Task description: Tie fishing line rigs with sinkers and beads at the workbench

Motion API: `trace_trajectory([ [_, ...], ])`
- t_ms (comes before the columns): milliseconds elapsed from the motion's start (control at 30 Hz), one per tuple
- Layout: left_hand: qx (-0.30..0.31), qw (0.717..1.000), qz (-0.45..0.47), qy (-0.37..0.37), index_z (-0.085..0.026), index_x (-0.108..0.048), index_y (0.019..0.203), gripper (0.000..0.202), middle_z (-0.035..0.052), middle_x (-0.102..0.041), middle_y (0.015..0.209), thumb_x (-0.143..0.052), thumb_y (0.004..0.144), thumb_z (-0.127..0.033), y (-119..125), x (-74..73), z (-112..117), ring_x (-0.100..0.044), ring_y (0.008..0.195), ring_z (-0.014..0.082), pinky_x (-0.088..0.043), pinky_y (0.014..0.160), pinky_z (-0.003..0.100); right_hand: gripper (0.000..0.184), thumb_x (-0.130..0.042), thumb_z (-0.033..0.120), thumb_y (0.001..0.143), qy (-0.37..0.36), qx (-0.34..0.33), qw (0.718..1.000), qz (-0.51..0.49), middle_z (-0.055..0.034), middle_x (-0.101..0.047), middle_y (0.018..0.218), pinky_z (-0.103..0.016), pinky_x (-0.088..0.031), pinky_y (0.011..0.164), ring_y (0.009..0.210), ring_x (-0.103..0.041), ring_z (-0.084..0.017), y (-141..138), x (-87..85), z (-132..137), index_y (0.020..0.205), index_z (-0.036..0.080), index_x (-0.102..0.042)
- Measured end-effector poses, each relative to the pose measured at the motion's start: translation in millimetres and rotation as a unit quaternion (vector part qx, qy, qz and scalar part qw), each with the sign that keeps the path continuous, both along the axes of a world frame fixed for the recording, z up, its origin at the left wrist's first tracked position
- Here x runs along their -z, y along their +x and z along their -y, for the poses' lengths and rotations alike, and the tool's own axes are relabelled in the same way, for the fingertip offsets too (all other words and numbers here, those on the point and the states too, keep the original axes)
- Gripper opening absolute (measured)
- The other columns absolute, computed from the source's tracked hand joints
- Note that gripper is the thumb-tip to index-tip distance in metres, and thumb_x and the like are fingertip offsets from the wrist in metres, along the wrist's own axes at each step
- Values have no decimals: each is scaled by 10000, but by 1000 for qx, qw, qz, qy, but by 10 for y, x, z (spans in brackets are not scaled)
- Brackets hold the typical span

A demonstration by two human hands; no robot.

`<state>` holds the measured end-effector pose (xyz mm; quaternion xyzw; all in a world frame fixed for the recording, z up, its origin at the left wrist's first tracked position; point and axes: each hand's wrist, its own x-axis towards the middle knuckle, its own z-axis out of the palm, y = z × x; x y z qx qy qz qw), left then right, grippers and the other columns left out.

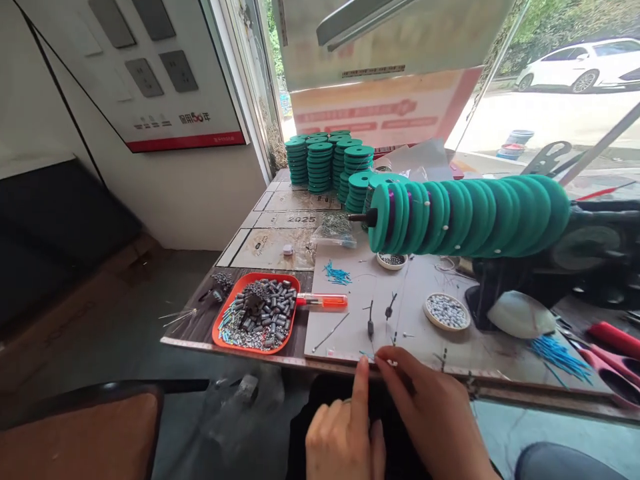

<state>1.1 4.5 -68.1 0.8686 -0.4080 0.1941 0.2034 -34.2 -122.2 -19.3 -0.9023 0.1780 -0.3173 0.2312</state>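
Observation:
My left hand point(345, 433) is at the table's near edge, index finger stretched up to the edge, the other fingers curled. My right hand point(425, 407) lies beside it, thumb and forefinger pinched on something tiny at the edge of the white mat point(360, 313); what it is I cannot make out. Thin wires with dark sleeves point(371, 323) lie on the mat just beyond my fingers. An orange tray point(256, 312) of small grey metal cylinders sits to the left.
A row of green discs point(470, 217) is threaded on a horizontal spindle above the mat. Stacks of green discs point(327, 163) stand at the back. A small dish of grey beads point(447, 311), blue tube bits point(337, 273), an orange pen point(323, 301) and red-handled pliers point(613, 360) lie around.

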Motion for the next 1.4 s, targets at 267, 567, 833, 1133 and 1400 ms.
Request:
trace_trajectory([
  [267,-29,993,98,58,-111,-416,1274,533,-49,-440,485,-417,746,-43,91,-89,107,-449,436,120,-294,528,290,227,-460,320,915,89,-48,994,-41,25,-696,718,-150,-467,486,565,-663,-122,-37,121,85,869,225,-660],
  [567,-102,989,103,-20,-72,-463,1259,503,-21,-378,415,-379,765,-116,-97,77,243,-378,377,133,-248,485,318,267,-486,397,887,228,-39,972,-37,7,-652,624,-127,-441,460,470,-588,-94,-102,59,145,838,197,-657],
  [833,-70,990,99,74,-43,-406,1296,554,-31,-420,433,-431,750,-129,-83,-78,160,-413,382,122,-301,464,294,272,-483,409,889,235,-40,970,-52,5,-676,679,-139,-460,504,546,-630,-109,-75,97,152,854,215,-670],
  [1133,-71,987,110,93,-19,-278,1393,687,-36,-398,422,-432,733,-130,-60,-86,155,-385,358,129,-313,452,288,266,-433,350,926,126,-38,990,-51,11,-689,715,-192,-459,509,575,-655,-139,-74,181,62,861,228,-661],
  [1400,-58,987,132,74,-73,-519,1204,404,-26,-423,459,-402,824,-148,-13,-105,100,-414,395,117,-279,494,285,236,-403,292,940,80,-35,995,-56,42,-671,664,-217,-429,460,537,-651,-153,-44,167,15,875,220,-618],
])
